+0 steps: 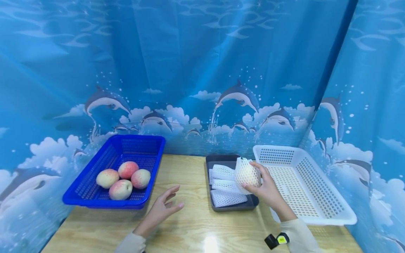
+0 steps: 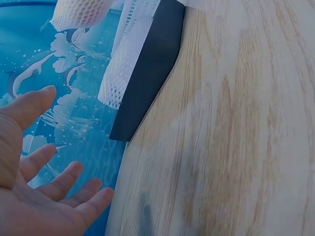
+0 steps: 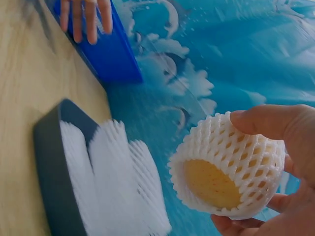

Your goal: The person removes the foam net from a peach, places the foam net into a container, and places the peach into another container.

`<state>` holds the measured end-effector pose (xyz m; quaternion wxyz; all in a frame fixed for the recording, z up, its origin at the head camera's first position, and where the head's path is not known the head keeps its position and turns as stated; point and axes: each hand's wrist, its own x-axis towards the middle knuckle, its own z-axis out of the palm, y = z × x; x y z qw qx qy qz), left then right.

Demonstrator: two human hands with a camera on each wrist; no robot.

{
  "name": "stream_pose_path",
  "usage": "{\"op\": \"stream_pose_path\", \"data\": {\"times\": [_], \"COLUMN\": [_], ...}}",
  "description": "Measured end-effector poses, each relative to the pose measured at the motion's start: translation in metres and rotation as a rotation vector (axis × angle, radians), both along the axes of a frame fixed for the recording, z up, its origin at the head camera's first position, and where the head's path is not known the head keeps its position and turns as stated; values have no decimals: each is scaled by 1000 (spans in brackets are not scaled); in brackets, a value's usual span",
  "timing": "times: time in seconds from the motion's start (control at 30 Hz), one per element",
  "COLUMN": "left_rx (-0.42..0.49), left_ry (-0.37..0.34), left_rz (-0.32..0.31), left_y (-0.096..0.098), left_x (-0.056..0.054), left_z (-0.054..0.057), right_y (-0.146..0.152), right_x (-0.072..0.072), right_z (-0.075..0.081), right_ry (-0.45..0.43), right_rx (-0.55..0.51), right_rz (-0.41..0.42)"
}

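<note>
My right hand point(image 1: 267, 186) holds a peach in a white foam net sleeve point(image 1: 246, 175) above the dark tray's right side. In the right wrist view, the thumb and fingers curl round the netted peach point(image 3: 256, 167), and yellowish skin shows through the sleeve's open end. Several flat foam net sleeves point(image 1: 226, 198) lie in the dark grey tray point(image 1: 218, 208). My left hand point(image 1: 161, 211) hovers over the table between the blue basket and the tray, fingers spread and holding nothing. The left wrist view also shows that hand point(image 2: 44, 191) with its fingers apart.
At the left stands a blue plastic basket point(image 1: 82, 193) with several bare peaches point(image 1: 121, 189) in it. A white plastic basket point(image 1: 335, 200) stands at the right, beside the tray. All rest on a wooden table point(image 1: 186, 225), with a blue dolphin-print curtain point(image 1: 190, 70) behind.
</note>
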<state>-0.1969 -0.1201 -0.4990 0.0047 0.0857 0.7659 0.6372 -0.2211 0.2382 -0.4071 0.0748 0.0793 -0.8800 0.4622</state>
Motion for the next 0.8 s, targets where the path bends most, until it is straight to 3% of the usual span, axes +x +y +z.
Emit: {"op": "stream_pose_path", "data": {"times": [0.53, 0.8], "left_rx": [-5, -8], "left_ry": [-7, -25], "left_rz": [-12, -20], "left_y": [1, 0], "left_x": [2, 4], "left_z": [-6, -8], "right_y": [-74, -107], "right_x": [9, 12], "right_z": [-40, -63], "right_ry": [-6, -11], "right_rx": [-77, -125], "right_rz": [102, 217]}}
